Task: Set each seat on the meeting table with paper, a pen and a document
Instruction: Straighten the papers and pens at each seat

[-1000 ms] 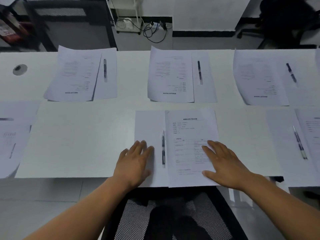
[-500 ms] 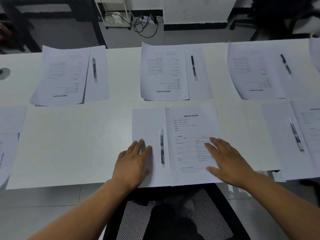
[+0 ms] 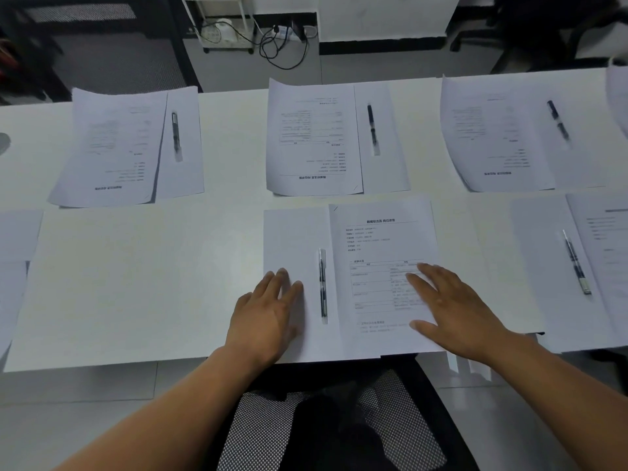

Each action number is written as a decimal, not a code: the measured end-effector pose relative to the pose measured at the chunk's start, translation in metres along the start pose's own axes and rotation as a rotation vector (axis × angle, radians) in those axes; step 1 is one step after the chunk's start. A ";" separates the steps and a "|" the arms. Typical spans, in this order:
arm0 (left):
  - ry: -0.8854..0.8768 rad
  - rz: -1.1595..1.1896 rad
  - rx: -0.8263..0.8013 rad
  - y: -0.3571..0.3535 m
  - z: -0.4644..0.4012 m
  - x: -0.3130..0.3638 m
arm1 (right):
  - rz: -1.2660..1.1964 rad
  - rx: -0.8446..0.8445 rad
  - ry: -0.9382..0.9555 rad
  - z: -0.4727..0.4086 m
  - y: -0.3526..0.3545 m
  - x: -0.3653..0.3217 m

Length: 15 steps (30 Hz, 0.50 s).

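Now 5 pens lie on the table (image 3: pixel 210 266); left hand (image 3: pixel 268 317) flat on blank paper (image 3: pixel 292 239), right hand (image 3: pixel 455 307) flat on the printed document (image 3: pixel 380 239).

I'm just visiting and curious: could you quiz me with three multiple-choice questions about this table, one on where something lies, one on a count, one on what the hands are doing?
1. Where does the pen at the near middle seat lie?
A. on the blank sheet, just left of the printed document
B. on the chair
C. across the top of the printed document

2. How many pens show along the far row of the table?
A. one
B. three
C. six

3. What are the hands doing?
A. both gripping pens
B. lifting a sheet off the table
C. lying flat with straight fingers on the papers

Answers:
1 A, the pen rests on the blank sheet beside the printed document.
2 B, one pen lies on each far set.
3 C, the left hand lies on the blank sheet and the right hand on the document.
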State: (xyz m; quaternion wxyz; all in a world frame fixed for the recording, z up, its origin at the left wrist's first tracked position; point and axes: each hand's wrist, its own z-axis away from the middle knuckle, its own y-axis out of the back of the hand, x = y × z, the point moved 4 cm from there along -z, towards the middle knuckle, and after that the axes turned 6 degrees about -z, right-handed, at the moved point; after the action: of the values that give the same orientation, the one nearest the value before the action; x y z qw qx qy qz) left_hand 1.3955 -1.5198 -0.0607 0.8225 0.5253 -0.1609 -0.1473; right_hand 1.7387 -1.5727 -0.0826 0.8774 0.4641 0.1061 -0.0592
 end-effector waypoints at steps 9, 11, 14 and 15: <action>0.010 -0.020 -0.007 -0.001 -0.001 -0.001 | -0.014 -0.001 0.000 0.000 0.000 0.002; 0.011 -0.011 0.000 -0.001 -0.001 -0.001 | -0.016 0.003 -0.003 -0.001 -0.001 0.002; 0.016 -0.010 0.002 -0.001 0.000 0.000 | -0.013 0.007 -0.010 -0.001 -0.003 0.003; 0.016 -0.009 0.003 -0.001 0.000 0.000 | -0.013 0.010 -0.010 -0.001 -0.004 0.004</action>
State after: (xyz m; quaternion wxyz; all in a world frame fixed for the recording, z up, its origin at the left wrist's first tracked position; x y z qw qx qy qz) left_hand 1.3952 -1.5199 -0.0612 0.8223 0.5284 -0.1522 -0.1464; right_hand 1.7416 -1.5740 -0.0868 0.8753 0.4673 0.1043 -0.0676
